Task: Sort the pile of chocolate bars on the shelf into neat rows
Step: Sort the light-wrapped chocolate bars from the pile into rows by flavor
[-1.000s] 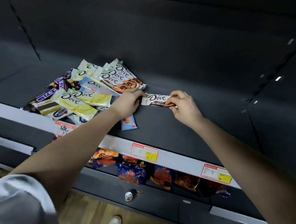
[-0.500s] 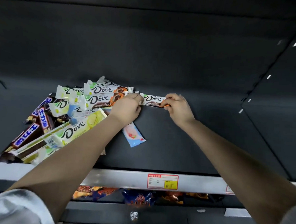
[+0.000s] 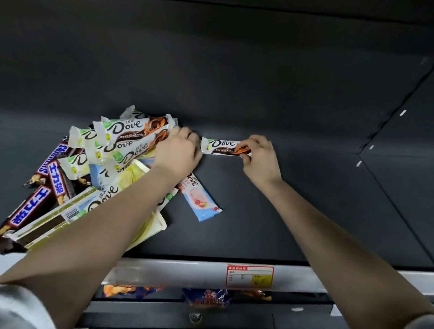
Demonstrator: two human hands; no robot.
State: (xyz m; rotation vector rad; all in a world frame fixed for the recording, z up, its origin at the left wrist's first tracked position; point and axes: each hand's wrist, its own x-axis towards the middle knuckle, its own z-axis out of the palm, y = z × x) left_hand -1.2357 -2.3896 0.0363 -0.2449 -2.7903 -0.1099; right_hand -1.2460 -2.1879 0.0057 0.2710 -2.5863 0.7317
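Observation:
A jumbled pile of chocolate bars (image 3: pixel 105 163) lies on the left of the dark shelf (image 3: pixel 271 217): white-and-brown Dove bars, pale yellow Dove bars and dark Snickers bars (image 3: pixel 27 209). One small white-and-brown Dove bar (image 3: pixel 219 146) lies apart near the back of the shelf, lengthwise left to right. My right hand (image 3: pixel 259 157) pinches its right end. My left hand (image 3: pixel 179 151) sits at the pile's right edge, fingers curled on the end of a Dove bar (image 3: pixel 127 134) there. A light-blue Dove bar (image 3: pixel 201 201) pokes out from under my left forearm.
The shelf's white front rail (image 3: pixel 180 273) carries a red-and-yellow price tag (image 3: pixel 249 276). Packets in orange and blue wrappers (image 3: pixel 206 297) sit on the shelf below. A dark side panel (image 3: pixel 410 199) closes the shelf on the right.
My left hand has come off the small Dove bar's left end and now rests on the pile's edge. My right hand keeps its pinch. The camera has come closer and looks down more.

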